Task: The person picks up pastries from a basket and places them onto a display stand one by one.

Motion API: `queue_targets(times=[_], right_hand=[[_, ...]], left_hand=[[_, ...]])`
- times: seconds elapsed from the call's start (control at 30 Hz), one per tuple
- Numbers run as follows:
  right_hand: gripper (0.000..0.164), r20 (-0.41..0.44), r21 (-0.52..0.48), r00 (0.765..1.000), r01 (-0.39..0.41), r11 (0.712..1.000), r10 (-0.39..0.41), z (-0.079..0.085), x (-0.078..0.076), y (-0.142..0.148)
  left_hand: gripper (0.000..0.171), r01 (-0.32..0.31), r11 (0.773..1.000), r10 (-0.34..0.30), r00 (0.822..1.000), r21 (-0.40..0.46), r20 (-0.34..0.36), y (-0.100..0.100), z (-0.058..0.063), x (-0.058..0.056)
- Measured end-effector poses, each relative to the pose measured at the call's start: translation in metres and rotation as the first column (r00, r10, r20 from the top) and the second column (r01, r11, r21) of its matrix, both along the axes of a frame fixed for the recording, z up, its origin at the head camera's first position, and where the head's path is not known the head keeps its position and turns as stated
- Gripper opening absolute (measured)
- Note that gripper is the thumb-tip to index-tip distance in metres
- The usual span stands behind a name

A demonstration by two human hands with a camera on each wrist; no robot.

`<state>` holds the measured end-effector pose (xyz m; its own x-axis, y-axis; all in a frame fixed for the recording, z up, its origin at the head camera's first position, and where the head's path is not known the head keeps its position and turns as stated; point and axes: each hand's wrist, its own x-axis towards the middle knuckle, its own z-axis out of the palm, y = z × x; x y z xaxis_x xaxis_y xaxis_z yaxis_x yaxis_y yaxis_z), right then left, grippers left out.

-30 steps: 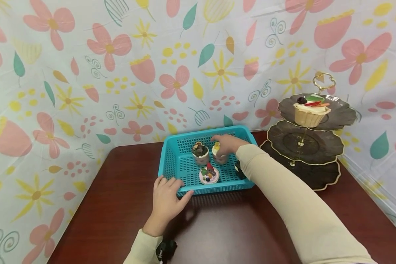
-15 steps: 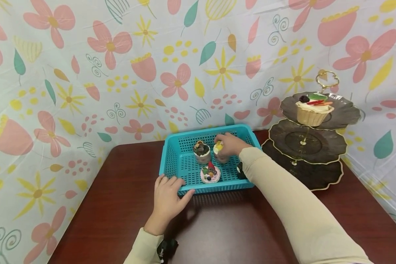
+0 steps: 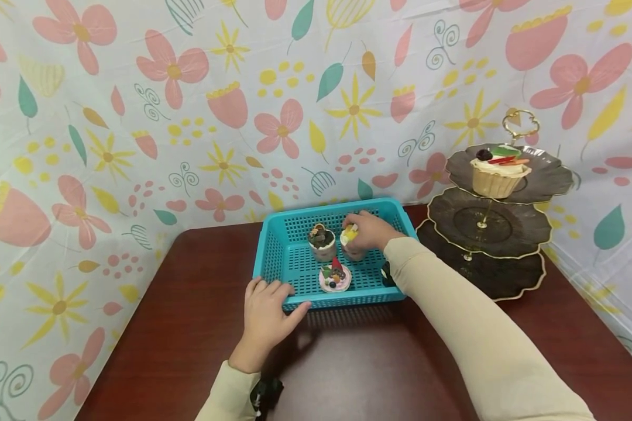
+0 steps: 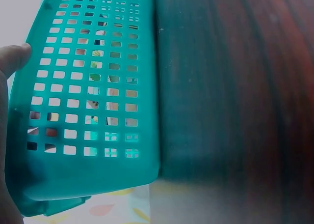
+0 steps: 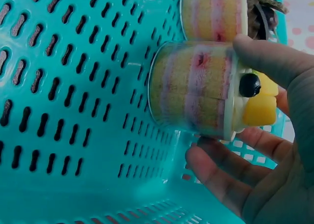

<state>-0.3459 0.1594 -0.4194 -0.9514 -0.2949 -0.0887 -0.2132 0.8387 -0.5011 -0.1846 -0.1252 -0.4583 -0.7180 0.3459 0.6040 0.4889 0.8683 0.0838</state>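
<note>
My right hand (image 3: 371,231) reaches into a turquoise plastic basket (image 3: 326,210) and holds a clear dessert cup (image 5: 189,89) by its rim. Layers of yellow sponge and pink cream show through the cup's wall, with yellow fruit cubes and a dark berry on top. In the right wrist view, the thumb lies on one side of the rim and the fingers bend round the other. My left hand (image 3: 265,313) grips the basket's near left corner, fingers over the rim. Beside the held cup stand a chocolate-topped dessert cup (image 3: 322,242) and a pink-cream dessert with fruit (image 3: 335,277).
To the right of the basket stands a three-tier dark scalloped stand (image 3: 545,175) with gold edges and a gold handle. On its top tier sits a cream cupcake (image 3: 497,178) with fruit. A dark red-brown wooden table (image 3: 205,275) bears everything, against a floral cloth backdrop (image 3: 189,146).
My right hand has settled slightly right and lower around the yellow-topped cup over the last second. The left hand stays on the basket corner; the view shifts slightly.
</note>
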Motion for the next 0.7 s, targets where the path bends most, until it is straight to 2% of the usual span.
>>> queue_targets(times=[0.17, 0.3, 0.53, 0.7], right_hand=[[0.052, -0.023, 0.068, 1.000, 0.002, 0.998, -0.001, 0.008, 0.007, -0.007], [0.050, -0.025, 0.074, 1.000, 0.010, 0.997, -0.008, 0.008, 0.011, -0.011], [0.052, 0.001, 0.060, 1.000, 0.010, 0.998, -0.010, 0.010, 0.019, -0.011], [0.056, 0.055, 0.075, 0.998, -0.003, 0.997, -0.001, 0.005, 0.022, -0.008]], left_hand=[[0.049, -0.012, 1.000, 0.012, 1.000, -0.014, 0.008, 0.001, 0.003, 0.001], [0.050, -0.016, 1.000, 0.017, 1.000, -0.016, 0.016, 0.000, 0.003, 0.003], [0.052, -0.020, 0.999, 0.020, 1.000, -0.025, -0.007, -0.001, 0.001, 0.005], [0.054, -0.017, 0.999, 0.017, 1.000, -0.028, -0.004, -0.001, 0.001, 0.006]])
